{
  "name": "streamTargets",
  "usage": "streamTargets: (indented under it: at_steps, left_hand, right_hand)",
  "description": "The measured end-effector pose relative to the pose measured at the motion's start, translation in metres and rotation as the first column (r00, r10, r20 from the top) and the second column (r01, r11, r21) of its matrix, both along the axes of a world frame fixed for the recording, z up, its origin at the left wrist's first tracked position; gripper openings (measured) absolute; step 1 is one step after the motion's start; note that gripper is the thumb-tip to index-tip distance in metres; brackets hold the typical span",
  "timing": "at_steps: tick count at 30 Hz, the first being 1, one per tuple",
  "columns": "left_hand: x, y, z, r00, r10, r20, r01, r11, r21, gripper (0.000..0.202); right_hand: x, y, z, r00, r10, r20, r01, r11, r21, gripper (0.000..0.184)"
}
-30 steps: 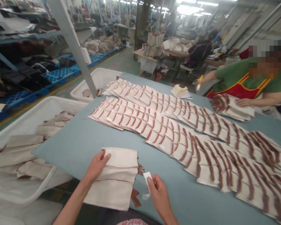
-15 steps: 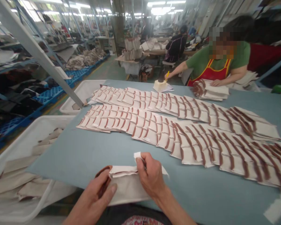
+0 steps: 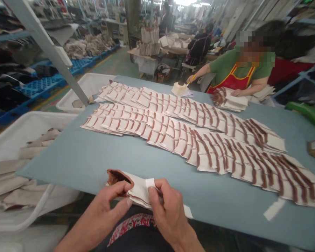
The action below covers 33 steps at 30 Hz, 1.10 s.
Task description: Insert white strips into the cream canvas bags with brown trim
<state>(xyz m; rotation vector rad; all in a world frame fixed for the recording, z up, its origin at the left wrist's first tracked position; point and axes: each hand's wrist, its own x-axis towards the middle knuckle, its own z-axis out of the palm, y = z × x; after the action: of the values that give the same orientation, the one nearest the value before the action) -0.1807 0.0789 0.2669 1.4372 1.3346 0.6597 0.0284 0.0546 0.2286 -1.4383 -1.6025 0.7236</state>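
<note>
Low in front of me is a cream fabric piece (image 3: 139, 184) with a brown lining and edge, its left end gaping like a pouch. My left hand (image 3: 106, 211) pinches it by that brown-edged end, thumb below and fingers inside the opening. The right hand (image 3: 169, 206) is closed on the near side of the piece, with a small white strip (image 3: 150, 182) showing between thumb and forefinger. A white end pokes out beyond the right hand; I cannot tell whether it belongs to the strip or the fabric.
Two long overlapping rows of brown-edged cream pieces (image 3: 170, 134) cross the blue-grey table (image 3: 76, 154). A loose white strip (image 3: 275, 209) lies at right. White bins (image 3: 39, 206) with fabric stand left. Opposite, a co-worker in a red apron (image 3: 232, 79) holds a yellow-handled brush (image 3: 191, 79).
The fabric piece has turned over and tilted, so its brown-lined opening now faces up at the left. Both hands still hold it. The view has tipped downward.
</note>
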Motion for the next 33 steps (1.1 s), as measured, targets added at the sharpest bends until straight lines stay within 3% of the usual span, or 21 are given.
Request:
streamTargets:
  at_steps: [3,6,8,11,19,27,33]
  left_hand:
    - [-0.003,0.003,0.007,0.998,-0.059,0.036,0.058,0.998,0.018,0.026]
    - [-0.009,0.009,0.015,0.993,-0.107,0.043,0.104,0.992,0.070,0.025]
    - [-0.014,0.014,0.019,0.989,-0.140,0.042,0.136,0.987,0.088,0.026]
    - [-0.021,0.020,0.024,0.982,-0.183,0.051,0.177,0.979,0.101,0.030]
    - [-0.022,0.020,0.033,0.957,-0.281,0.077,0.261,0.945,0.199,0.033]
    - [-0.018,0.011,0.035,0.939,-0.342,0.044,0.331,0.929,0.165,0.038]
    - [-0.007,0.001,0.032,0.965,-0.257,0.049,0.250,0.961,0.115,0.031]
  right_hand:
    - [-0.017,-0.004,0.005,0.988,-0.030,-0.151,0.002,0.983,-0.182,0.029]
    - [-0.028,0.001,0.017,0.917,-0.030,-0.397,-0.123,0.927,-0.354,0.033]
    - [-0.032,0.007,0.028,0.844,-0.027,-0.535,-0.235,0.879,-0.414,0.043]
    - [-0.033,0.015,0.044,0.789,-0.029,-0.613,-0.315,0.838,-0.445,0.055]
    - [-0.030,0.016,0.054,0.748,0.023,-0.663,-0.377,0.838,-0.395,0.052]
    - [-0.024,0.008,0.056,0.898,0.023,-0.440,-0.233,0.873,-0.429,0.043]
    - [-0.022,-0.004,0.047,0.941,-0.024,-0.336,-0.104,0.928,-0.358,0.031]
